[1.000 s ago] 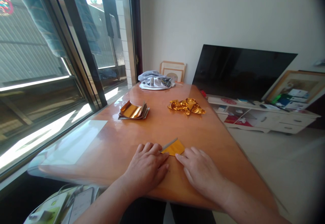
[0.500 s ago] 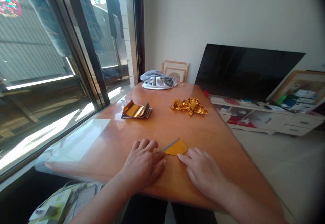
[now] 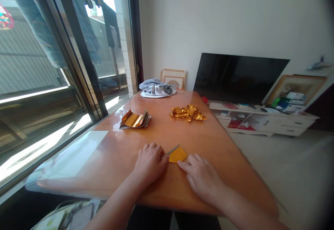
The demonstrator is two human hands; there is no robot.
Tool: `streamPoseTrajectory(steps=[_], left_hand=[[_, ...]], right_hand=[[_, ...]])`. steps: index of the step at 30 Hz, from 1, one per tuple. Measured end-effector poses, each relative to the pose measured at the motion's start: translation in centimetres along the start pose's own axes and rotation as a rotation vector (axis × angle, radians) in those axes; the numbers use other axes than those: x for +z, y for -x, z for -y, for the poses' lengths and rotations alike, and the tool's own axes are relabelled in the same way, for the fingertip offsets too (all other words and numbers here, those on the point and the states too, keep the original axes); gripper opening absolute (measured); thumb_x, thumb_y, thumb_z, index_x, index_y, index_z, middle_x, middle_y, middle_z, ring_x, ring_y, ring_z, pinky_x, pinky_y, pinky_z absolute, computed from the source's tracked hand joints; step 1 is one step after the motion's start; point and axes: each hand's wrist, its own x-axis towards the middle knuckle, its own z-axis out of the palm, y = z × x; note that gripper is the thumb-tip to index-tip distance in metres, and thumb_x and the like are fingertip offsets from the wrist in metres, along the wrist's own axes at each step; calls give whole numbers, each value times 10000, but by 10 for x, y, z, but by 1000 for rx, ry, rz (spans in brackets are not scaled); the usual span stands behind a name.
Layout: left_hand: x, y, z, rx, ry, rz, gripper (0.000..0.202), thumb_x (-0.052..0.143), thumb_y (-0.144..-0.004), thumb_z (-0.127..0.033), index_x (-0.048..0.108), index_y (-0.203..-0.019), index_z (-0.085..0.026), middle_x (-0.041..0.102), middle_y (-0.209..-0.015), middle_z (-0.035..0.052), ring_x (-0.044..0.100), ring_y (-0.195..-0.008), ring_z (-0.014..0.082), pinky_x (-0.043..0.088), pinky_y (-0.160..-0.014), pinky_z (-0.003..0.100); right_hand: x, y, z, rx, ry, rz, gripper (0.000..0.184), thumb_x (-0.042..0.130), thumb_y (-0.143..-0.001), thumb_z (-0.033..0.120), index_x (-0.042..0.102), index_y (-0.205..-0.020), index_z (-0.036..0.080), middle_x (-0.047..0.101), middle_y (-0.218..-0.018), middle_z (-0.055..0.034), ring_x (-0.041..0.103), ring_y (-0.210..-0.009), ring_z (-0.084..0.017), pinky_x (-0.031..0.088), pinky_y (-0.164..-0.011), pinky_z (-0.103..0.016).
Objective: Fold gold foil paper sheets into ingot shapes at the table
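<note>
A small sheet of gold paper, folded to a pointed shape with a grey strip along its upper left edge, lies near the table's front. My left hand has its fingers curled, and its thumb and forefinger pinch the paper's left corner. On the other side, my right hand presses the lower right edge with its forefinger, the other fingers bent in and partly covering the right corner. Farther back on the left is a stack of shiny gold paper sheets, curled upward. Crumpled gold foil lies to the right of it.
The brown table has rounded corners. A pale sheet lies at its left, and folded clothes sit at the far end. A phone and cables are below left. A television stands on a white cabinet.
The whole view has shifted slightly. My left fingers have curled in more tightly at the paper's left corner. My right forefinger has stayed at the lower edge.
</note>
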Motion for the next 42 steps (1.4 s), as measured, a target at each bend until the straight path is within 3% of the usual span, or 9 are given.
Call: streamPoseTrajectory(steps=[8,15,19,23,27,30,33,37,42], left_hand=[[9,-10,3,1,107,50,100,531,-874,-236,621,-838,-208,659,-948,55,603,-896,212,404,-741,310],[4,-8,-4,-8,131,85,132,457,-946,-290,559,-903,-219,702,-861,24,642,-814,207,395,-783,347],[2,-12,2,7,252,97,88,473,-931,-279,541,-912,-226,690,-873,11,630,-820,192,422,-747,311],[-8,-16,10,110,388,186,88,487,-903,-250,538,-971,-227,671,-910,6,605,-829,173,448,-717,279],[-24,-20,12,273,449,293,151,498,-893,-243,552,-1032,-220,656,-941,9,588,-825,158,462,-731,271],[-27,-26,13,313,436,320,181,505,-901,-259,566,-1068,-224,656,-946,9,592,-819,157,471,-736,276],[-20,-30,13,257,371,214,218,529,-897,-249,575,-1110,-234,666,-953,16,604,-861,179,485,-782,313],[-10,-22,7,234,274,-106,283,560,-864,-180,581,-1143,-225,632,-1141,70,566,-1075,232,457,-948,399],[-6,1,-8,349,282,7,195,446,-931,-156,627,-970,-217,632,-1004,59,581,-949,205,466,-885,351]], right_hand=[[6,1,-2,22,-13,-29,343,475,-965,161,682,-1200,300,630,-1017,-59,547,-984,-214,427,-890,-318],[6,5,-5,19,-83,-82,364,492,-943,146,678,-1216,299,644,-1014,-48,571,-991,-206,449,-887,-309],[3,4,-15,124,-195,-208,302,487,-939,168,698,-1137,256,655,-993,-50,609,-920,-192,483,-843,-302],[0,-3,-26,184,-317,-364,376,582,-902,246,613,-1276,247,651,-1184,-75,596,-1118,-231,473,-995,-379],[6,-16,-31,191,-578,-312,590,634,-865,282,488,-1435,243,625,-1314,-89,597,-1197,-225,483,-1023,-379],[11,-24,-31,193,-761,-172,457,589,-893,270,580,-1347,222,713,-1129,-68,682,-983,-197,543,-865,-329],[16,-29,-29,186,-877,-93,313,555,-918,274,664,-1203,202,735,-1015,-54,690,-869,-185,543,-776,-300],[20,-30,-28,275,-920,-114,360,555,-907,265,621,-1254,195,721,-955,-48,686,-822,-186,534,-720,-290],[25,-29,-30,371,-827,-158,366,560,-860,204,596,-1223,177,671,-820,-9,654,-728,-170,505,-661,-274]])
